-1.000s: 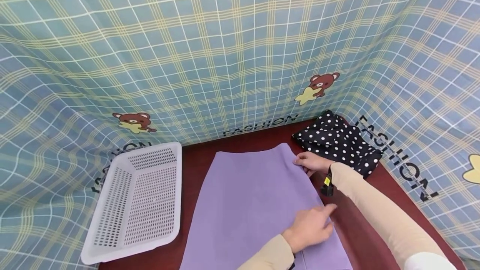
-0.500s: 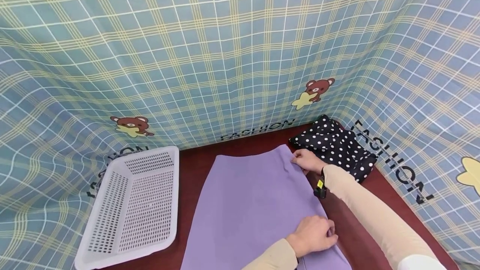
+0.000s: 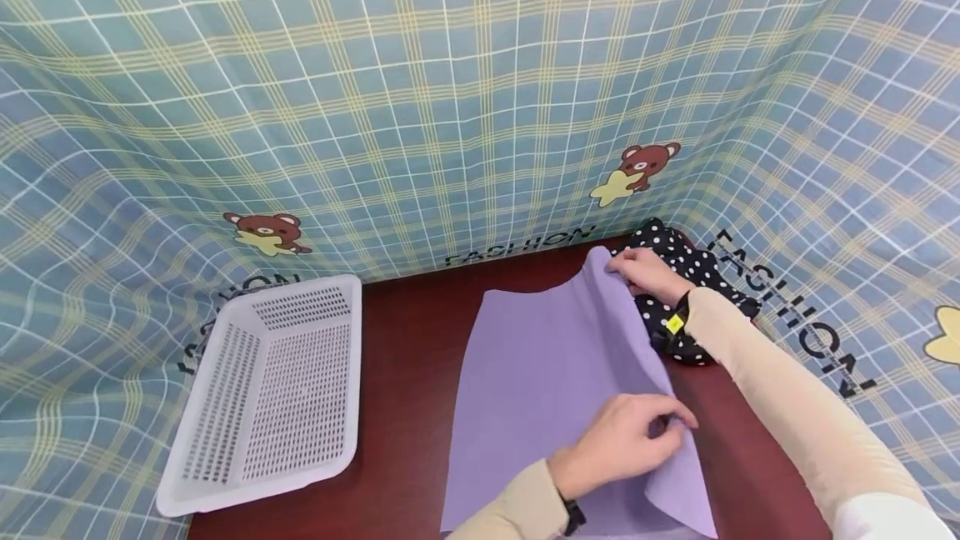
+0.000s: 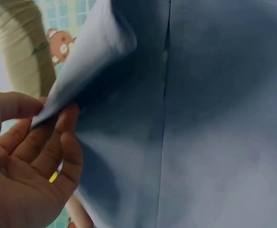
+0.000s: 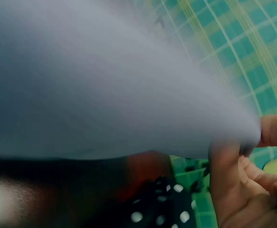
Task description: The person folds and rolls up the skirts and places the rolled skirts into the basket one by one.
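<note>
A plain purple skirt (image 3: 532, 390) lies with its left part on the dark red table, while its right side is lifted in a fold. My right hand (image 3: 648, 273) pinches its far right corner between thumb and fingers. Lower down the same side, my left hand (image 3: 618, 440) grips the edge. In the left wrist view, cloth is caught between the thumb and fingers of my left hand (image 4: 33, 156), and a long straight seam (image 4: 163, 123) runs down the fabric. The right wrist view has the corner pinched in my right hand (image 5: 238, 185).
On the left stands a white perforated plastic basket (image 3: 300, 402) with nothing in it. A black polka-dot cloth (image 3: 686, 257) lies bunched at the back right, partly behind my right hand. Plaid curtains (image 3: 450, 107) enclose the table (image 3: 405, 382) at the back and sides.
My left hand has taken hold of the skirt's right edge. Both hands have raised that side, the right hand moving up and rightward; the skirt's left edge has slid right, away from the basket.
</note>
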Tool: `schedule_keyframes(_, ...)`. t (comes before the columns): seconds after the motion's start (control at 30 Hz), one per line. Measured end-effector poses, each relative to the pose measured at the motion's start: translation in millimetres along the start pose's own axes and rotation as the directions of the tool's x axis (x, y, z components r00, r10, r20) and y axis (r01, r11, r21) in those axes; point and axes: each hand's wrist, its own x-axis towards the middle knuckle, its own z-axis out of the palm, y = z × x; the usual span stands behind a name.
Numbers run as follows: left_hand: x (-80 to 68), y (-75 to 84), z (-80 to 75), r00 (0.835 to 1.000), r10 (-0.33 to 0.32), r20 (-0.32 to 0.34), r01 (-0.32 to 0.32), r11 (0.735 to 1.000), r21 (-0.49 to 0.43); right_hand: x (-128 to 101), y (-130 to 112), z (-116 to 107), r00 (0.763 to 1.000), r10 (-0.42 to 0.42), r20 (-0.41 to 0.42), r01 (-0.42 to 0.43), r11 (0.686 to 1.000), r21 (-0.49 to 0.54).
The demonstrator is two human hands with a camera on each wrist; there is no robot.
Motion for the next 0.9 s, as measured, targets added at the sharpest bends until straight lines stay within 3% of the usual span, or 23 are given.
schedule_keyframes(0.1,-19.4,-9.1,-25.3,0.999,-0.041,-0.005,0.041,0.999,-0.030,3,-19,16,0.997,-0.017,0.070,0.009,0.994,0.112)
schedule_keyframes(0.2,-40.0,-17.4,-44.8,0.995,-0.094,0.017,0.095,0.994,-0.055,6,-32,35,0.996,-0.025,0.088,0.010,0.986,0.165)
schedule_keyframes(0.37,-67.2,-26.0,-64.1,0.981,-0.192,0.026,0.194,0.978,-0.079,15,-44,74,0.998,-0.055,-0.003,0.055,0.977,0.204)
schedule_keyframes(0.47,-84.4,-31.0,-73.3,0.959,-0.282,0.008,0.281,0.955,-0.099,20,-50,98,0.996,-0.072,-0.052,0.083,0.958,0.276)
schedule_keyframes(0.57,-107.0,-40.3,-78.3,0.925,-0.380,-0.011,0.376,0.919,-0.116,24,-55,124,0.996,-0.087,-0.038,0.095,0.929,0.357)
schedule_keyframes(0.67,-132.5,-54.5,-76.6,0.882,-0.469,-0.044,0.468,0.883,-0.034,29,-58,151,0.994,-0.104,0.015,0.088,0.902,0.422)
schedule_keyframes(0.8,-161.5,-74.0,-69.5,0.808,-0.584,-0.078,0.590,0.803,0.086,34,-53,185,0.988,-0.111,0.106,0.054,0.898,0.437)
schedule_keyframes(0.9,-177.1,-86.3,-65.3,0.767,-0.637,-0.073,0.641,0.762,0.086,36,-48,209,0.989,-0.090,0.121,0.033,0.912,0.409)
